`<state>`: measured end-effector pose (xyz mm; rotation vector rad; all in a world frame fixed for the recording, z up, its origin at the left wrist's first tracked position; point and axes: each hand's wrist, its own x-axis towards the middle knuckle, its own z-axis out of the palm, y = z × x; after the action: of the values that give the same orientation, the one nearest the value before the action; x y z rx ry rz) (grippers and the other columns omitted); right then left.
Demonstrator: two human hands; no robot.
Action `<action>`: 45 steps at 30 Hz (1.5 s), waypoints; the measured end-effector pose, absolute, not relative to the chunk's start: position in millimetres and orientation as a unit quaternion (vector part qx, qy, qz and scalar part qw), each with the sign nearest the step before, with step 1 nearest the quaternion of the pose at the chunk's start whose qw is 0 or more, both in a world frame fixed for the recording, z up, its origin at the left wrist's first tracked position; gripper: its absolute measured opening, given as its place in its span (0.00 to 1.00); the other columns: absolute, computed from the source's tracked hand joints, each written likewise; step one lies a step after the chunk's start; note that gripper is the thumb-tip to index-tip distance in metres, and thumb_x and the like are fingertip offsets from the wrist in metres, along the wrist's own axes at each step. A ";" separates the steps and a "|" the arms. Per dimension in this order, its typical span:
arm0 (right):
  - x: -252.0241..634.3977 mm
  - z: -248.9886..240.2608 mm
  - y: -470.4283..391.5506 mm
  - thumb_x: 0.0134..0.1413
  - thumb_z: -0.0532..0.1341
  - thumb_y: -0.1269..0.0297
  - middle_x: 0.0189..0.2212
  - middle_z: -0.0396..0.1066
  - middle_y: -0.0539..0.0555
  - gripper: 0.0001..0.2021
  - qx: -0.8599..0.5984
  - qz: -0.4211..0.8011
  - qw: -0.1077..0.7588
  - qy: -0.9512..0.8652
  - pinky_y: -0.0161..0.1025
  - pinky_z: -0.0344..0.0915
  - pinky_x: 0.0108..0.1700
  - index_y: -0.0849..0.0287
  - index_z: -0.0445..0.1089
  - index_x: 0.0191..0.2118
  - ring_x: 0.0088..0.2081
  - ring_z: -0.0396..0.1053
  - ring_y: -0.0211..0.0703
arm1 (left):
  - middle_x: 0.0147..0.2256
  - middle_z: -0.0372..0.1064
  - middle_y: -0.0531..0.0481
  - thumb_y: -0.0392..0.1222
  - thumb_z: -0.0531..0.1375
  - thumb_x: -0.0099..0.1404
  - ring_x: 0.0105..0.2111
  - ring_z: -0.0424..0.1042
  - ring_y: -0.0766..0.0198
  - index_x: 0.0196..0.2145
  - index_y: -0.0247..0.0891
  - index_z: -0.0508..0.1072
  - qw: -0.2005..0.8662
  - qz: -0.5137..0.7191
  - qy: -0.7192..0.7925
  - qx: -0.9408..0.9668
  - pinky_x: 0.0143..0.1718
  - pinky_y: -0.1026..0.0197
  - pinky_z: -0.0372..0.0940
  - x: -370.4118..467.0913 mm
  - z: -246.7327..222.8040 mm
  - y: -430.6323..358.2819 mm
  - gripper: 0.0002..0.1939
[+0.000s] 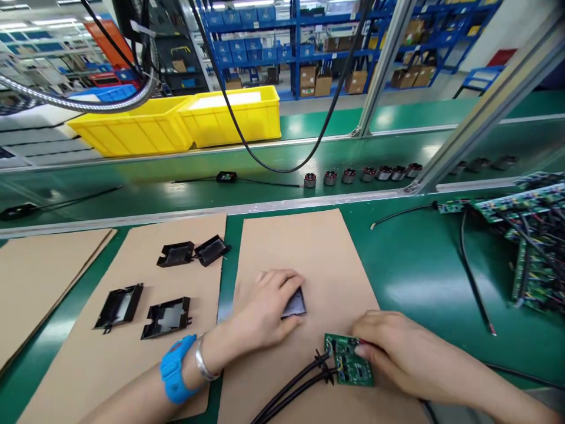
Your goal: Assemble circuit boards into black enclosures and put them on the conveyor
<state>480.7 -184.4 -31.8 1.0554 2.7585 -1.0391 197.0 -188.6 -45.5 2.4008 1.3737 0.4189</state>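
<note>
1. From my remote station, the key relation is this: the green board (353,362) lies toward 4 o'clock from the dark case (295,303), near it but apart. The right hand (392,341) is nearer to the board, the left hand (265,303) to the case.
2. My right hand pinches the board by its 3 o'clock side, thumb over the top face.
3. My left hand curves over the case on the middle cardboard sheet (300,247), fingers across its far part and thumb by its near edge. I can't tell whether it grips or just rests there.
4. The board looks roughly square, so I read no clear long axis. Its two black cables (291,386) leave the 9 o'clock side and run toward 8 o'clock. The hand hides too much of the case to give its axis.
5. The board is flat, rigid and dotted with small components; the cables look smooth and rubbery, with dark ties near the board. The visible part of the case is smooth, dark and straight-edged.
6. Toward 9 o'clock, four black trays (118,307), shallow with glossy interiors, sit on the left cardboard sheet (101,359).
7. The sheets are matte brown over a glossy green surface (415,265); a tangled board pile (534,235) sits toward 2 o'clock.
</note>
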 end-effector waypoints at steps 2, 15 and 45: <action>479.3 -28.4 -178.0 0.64 0.52 0.72 0.30 0.67 0.50 0.10 0.356 -0.346 -0.030 0.867 0.38 0.60 0.36 0.57 0.62 0.30 0.34 0.66 0.42 | 0.57 0.61 0.39 0.46 0.61 0.63 0.56 0.60 0.47 0.57 0.39 0.63 0.194 0.179 0.468 0.843 0.56 0.42 0.57 217.5 -37.9 -189.2 0.27; 406.5 -16.6 -148.0 0.55 0.54 0.76 0.29 0.71 0.57 0.10 0.396 -0.059 -0.121 0.909 0.37 0.56 0.25 0.60 0.64 0.43 0.30 0.69 0.46 | 0.21 0.69 0.53 0.42 0.52 0.65 0.21 0.68 0.63 0.29 0.40 0.64 0.346 0.165 0.630 0.675 0.23 0.63 0.56 241.5 -14.6 -175.9 0.08; 426.7 -40.7 -142.2 0.58 0.59 0.68 0.35 0.68 0.48 0.12 0.282 -0.190 0.024 0.940 0.38 0.50 0.26 0.50 0.67 0.48 0.29 0.68 0.41 | 0.43 0.75 0.48 0.41 0.67 0.58 0.40 0.76 0.54 0.59 0.42 0.59 0.383 0.139 0.559 0.722 0.41 0.55 0.69 210.0 -56.5 -200.6 0.34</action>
<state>426.7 -142.2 -40.7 0.8710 2.9087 -0.5884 210.0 -200.6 -56.5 1.8415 1.4252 0.3533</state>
